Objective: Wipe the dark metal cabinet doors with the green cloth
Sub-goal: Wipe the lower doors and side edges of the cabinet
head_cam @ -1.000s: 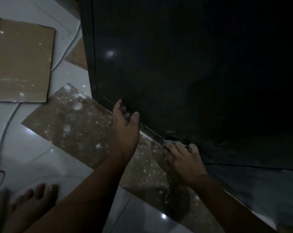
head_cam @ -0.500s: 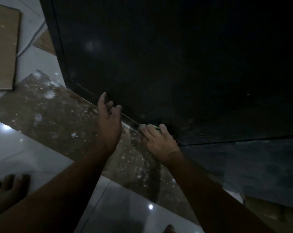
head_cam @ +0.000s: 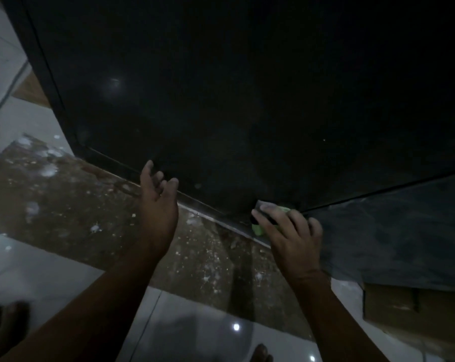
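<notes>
Shiny white floor (head_cam: 51,270) tiles, a big dark cabinet door (head_cam: 221,100), and two hands down low in a dim room.
Brown cardboard (head_cam: 64,199) with white spots lies on the floor under the cabinet. The right hand (head_cam: 291,239) has its fingers bent over the green cloth (head_cam: 257,229) and pushes it onto the bottom corner of the door. Only small bits of green peek out by the thumb and the fingertips. The left hand (head_cam: 157,205) grips nothing; its fingers are loose and spread, up by the bottom edge of the door. I cannot tell if it touches the door. A bare foot (head_cam: 4,327) shows at the bottom left.
</notes>
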The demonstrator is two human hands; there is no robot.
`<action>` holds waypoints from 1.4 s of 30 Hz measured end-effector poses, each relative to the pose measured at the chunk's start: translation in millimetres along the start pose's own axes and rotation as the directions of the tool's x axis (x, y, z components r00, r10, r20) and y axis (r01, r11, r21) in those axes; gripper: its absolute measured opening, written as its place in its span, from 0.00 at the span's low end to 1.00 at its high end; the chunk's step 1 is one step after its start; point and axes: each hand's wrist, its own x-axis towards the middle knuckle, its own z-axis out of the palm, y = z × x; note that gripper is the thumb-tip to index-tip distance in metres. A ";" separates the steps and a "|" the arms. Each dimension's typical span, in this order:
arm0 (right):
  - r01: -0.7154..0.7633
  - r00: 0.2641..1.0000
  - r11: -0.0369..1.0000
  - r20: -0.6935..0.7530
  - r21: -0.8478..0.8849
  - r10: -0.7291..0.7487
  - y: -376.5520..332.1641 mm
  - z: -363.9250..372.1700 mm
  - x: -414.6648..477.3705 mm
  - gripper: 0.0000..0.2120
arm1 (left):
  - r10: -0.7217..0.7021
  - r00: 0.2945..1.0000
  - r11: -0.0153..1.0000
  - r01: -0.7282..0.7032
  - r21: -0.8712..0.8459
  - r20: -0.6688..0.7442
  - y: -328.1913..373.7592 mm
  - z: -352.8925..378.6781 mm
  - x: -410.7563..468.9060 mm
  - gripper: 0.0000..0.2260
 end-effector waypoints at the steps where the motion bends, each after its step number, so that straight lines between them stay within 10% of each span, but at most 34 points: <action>1: 0.009 1.000 1.000 0.025 0.019 -0.010 4.2 -1.5 -4.1 0.35 | -0.014 1.000 1.000 0.014 -0.006 0.003 1.3 3.0 -1.3 0.28; 9: -0.234 0.829 0.903 -0.412 0.361 0.379 21.4 -48.2 37.9 0.12 | 0.000 0.999 1.000 0.000 -0.003 0.047 24.5 44.9 -22.6 0.35; 15: 0.148 0.973 0.918 -0.220 0.369 -0.068 -4.5 -40.8 63.1 0.17 | 0.026 1.000 0.999 -0.026 0.025 0.008 26.5 44.8 -31.0 0.29; 17: 0.121 0.953 0.909 -0.302 0.398 0.005 2.9 -58.7 80.2 0.14 | 0.050 0.999 0.997 -0.050 0.053 -0.003 32.6 45.2 -32.3 0.28; 26: -0.321 0.532 0.836 -0.646 0.445 0.548 80.0 -152.5 110.0 0.26 | 0.137 0.987 0.989 -0.130 0.076 -0.085 80.3 80.5 -58.8 0.33; 34: -0.037 0.852 0.991 -0.514 0.130 0.099 50.3 -87.5 84.3 0.18 | 0.526 0.849 0.825 -0.493 0.278 -0.056 81.5 89.5 -65.4 0.36; 42: -0.184 0.660 0.909 -0.638 0.375 0.397 74.7 -153.9 119.6 0.11 | 0.635 0.769 0.755 -0.597 0.272 -0.073 64.2 53.3 -48.3 0.26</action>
